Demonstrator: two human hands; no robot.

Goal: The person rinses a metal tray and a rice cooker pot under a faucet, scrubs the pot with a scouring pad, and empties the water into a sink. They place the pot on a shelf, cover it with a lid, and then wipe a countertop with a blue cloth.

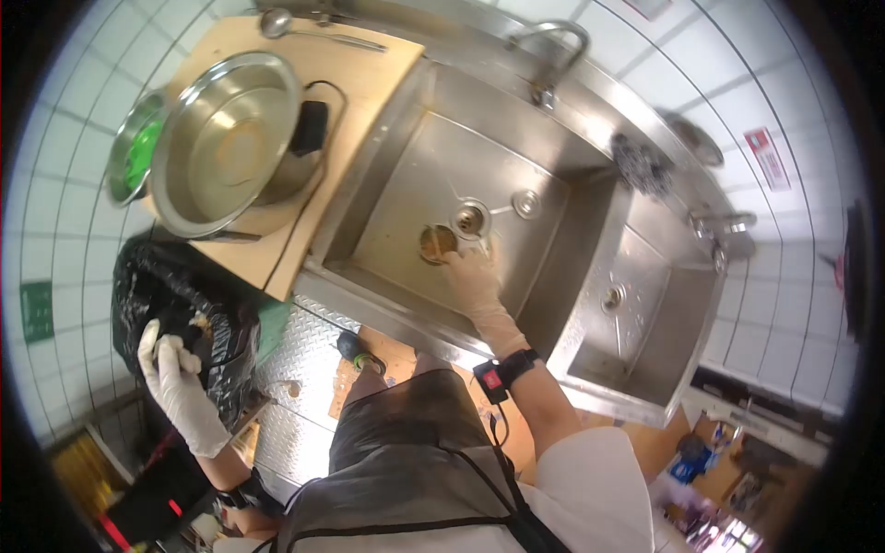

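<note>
My right hand [472, 281], in a whitish glove, reaches down into the large sink basin [396, 203]. Its fingers are closed at the rim of a small round sink strainer [437, 243] with brownish bits in it. The strainer is beside the round drain [471, 218]. Over on the left, my gloved left hand [170, 364] is above a black bin bag [138, 276]. Its fingers are spread and I see nothing held in them. Some light-coloured scraps show in the bag near the fingertips.
Left of the sink, a wooden board [369, 78] bears a large metal pot [230, 147], a ladle [323, 35] and a black device with a cable [311, 127]. A tap [553, 55] arches over the back edge. A smaller basin [636, 286] adjoins on the right, with a scouring pad [641, 166] behind.
</note>
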